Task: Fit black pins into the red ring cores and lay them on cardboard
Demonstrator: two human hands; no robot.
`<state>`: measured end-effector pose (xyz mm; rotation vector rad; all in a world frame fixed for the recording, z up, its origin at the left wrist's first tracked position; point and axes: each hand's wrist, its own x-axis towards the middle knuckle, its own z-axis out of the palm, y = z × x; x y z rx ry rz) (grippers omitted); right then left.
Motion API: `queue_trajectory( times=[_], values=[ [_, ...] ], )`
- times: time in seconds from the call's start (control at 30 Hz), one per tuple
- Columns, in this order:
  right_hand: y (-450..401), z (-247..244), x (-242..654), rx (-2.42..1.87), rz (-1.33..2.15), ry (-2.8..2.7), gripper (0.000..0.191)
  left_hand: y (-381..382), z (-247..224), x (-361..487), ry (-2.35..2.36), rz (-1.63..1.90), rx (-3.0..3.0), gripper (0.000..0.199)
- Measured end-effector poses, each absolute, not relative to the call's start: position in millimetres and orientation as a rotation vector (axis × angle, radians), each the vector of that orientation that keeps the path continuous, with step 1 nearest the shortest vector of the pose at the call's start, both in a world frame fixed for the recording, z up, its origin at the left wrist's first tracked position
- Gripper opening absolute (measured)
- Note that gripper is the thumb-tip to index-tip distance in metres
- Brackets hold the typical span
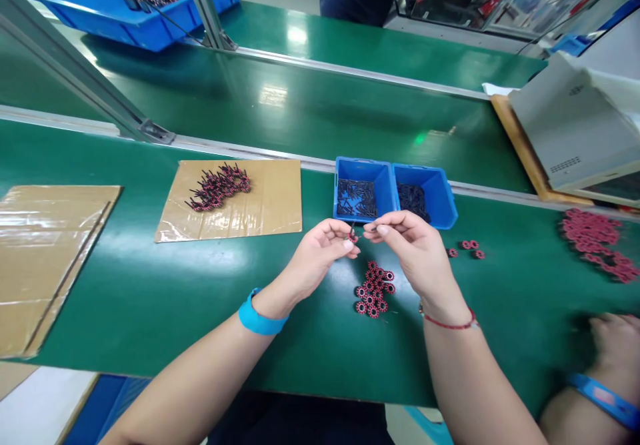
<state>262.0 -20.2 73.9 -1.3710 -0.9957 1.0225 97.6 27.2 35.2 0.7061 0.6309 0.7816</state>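
My left hand (pixel 323 255) pinches a small red and black ring part (pixel 353 238) with a dark stem standing up from it. Close to its right, my right hand (pixel 413 248) has thumb and forefinger closed on a thin dark piece (pixel 371 229). Just beyond my hands are two joined blue bins, the left bin (pixel 364 168) and the right bin (pixel 443 198), both holding small black pieces. Below my fingers lies a cluster of red and black rings (pixel 373 290). Several more rings (pixel 470 245) sit right of my right hand.
Stemmed rings (pixel 220 188) lie on a cardboard sheet (pixel 275 198). Another cardboard sheet (pixel 45 251) is at the left, red parts (pixel 597 241) at the right. A co-worker's hand (pixel 617 341) rests at the right edge. A metal rail (pixel 280 158) crosses behind the bins.
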Motion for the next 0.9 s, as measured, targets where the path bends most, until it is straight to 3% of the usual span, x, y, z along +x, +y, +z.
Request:
queue_trajectory(
  times=[0.7, 0.9],
  values=[
    [-26.4, 73.5, 264.1, -1.367, 0.977, -1.102, 0.001, 26.4, 36.0, 97.5, 0.602, 0.753, 0.725, 0.024],
    [-27.2, 72.2, 263.0, -1.423, 0.922, -1.249, 0.017, 26.4, 35.7, 97.0, 0.587, 0.767, 0.707, 0.024]
  ],
)
